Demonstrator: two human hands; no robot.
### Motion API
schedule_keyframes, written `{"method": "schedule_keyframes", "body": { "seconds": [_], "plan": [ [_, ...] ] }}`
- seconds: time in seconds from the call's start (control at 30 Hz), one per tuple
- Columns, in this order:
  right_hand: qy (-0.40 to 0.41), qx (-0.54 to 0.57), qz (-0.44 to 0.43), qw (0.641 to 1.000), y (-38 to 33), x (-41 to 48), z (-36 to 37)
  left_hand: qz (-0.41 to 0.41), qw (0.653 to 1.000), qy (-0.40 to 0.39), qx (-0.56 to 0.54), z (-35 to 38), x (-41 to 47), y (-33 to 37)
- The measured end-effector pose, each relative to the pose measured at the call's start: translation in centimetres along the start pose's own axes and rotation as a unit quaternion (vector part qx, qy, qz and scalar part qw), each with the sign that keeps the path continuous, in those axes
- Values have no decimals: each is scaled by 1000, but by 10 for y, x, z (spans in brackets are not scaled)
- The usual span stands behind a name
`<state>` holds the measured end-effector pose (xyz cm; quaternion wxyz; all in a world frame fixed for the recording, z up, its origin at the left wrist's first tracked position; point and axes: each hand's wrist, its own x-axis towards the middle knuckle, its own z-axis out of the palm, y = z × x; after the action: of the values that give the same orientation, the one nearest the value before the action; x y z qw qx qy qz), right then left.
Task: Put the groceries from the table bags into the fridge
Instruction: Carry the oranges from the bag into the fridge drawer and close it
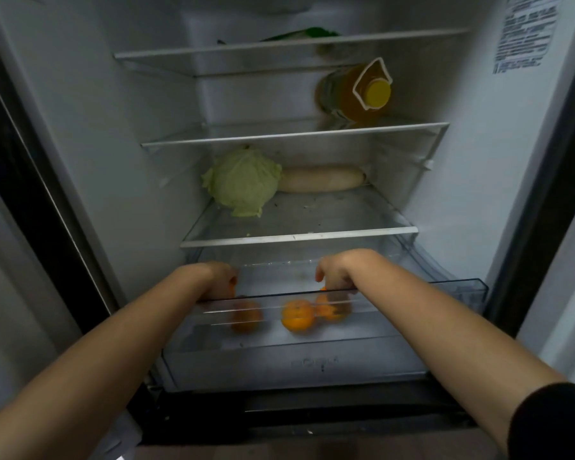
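The left hand (218, 280) and right hand (336, 273) reach into drawer (312, 360) (oranges (297, 315) inside).

Head view looks down, close, into fridge (478, 180).

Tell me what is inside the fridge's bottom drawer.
At least three oranges show through the clear drawer front. Left grip and right grip reach in, covering whatever lies under them.
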<state>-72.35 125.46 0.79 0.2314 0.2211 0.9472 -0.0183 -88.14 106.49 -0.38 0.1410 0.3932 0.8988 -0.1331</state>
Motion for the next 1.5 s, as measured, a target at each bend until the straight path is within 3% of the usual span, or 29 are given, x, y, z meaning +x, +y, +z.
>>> {"method": "schedule_keyframes", "body": {
  "seconds": [0.1, 0.17, 0.23, 0.37, 0.5, 0.6, 0.73, 0.9, 1.07, 1.2, 1.5],
  "plan": [
    [31, 69, -20, 997, 0, -3, 1, 2, 1000, -21, -10, 2, 4, -4],
    [96, 106, -45, 989, 1, -8, -2, 0, 998, -34, -51, 2, 1, -2],
    [159, 127, -65, 977, 2, -11, -5, -1, 996, 1, -85, -2, -7, 1],
    [254, 161, -85, 950, 3, -22, -8, -13, 965, 229, -124, -11, -38, 2],
    [372, 195, -88, 903, -1, -31, -6, -52, 855, 494, -149, -2, -77, 6],
    [429, 222, -101, 870, -15, -33, -5, -81, 807, 570, -134, 12, -102, 14],
    [491, 240, -133, 827, -43, -44, -2, -111, 789, 602, -54, 34, -131, 21],
    [616, 212, -169, 740, -84, -74, 24, -115, 753, 647, -25, 61, -192, 22],
    [653, 215, -225, 691, -153, -122, 68, -98, 751, 653, -15, 109, -298, 11],
    [672, 243, -287, 638, -238, -183, 115, -142, 747, 648, 25, 177, -406, -4],
    [549, 224, -464, 658, -462, -336, 226, -418, 723, 548, 46, 332, -691, -86]
  ]
}}
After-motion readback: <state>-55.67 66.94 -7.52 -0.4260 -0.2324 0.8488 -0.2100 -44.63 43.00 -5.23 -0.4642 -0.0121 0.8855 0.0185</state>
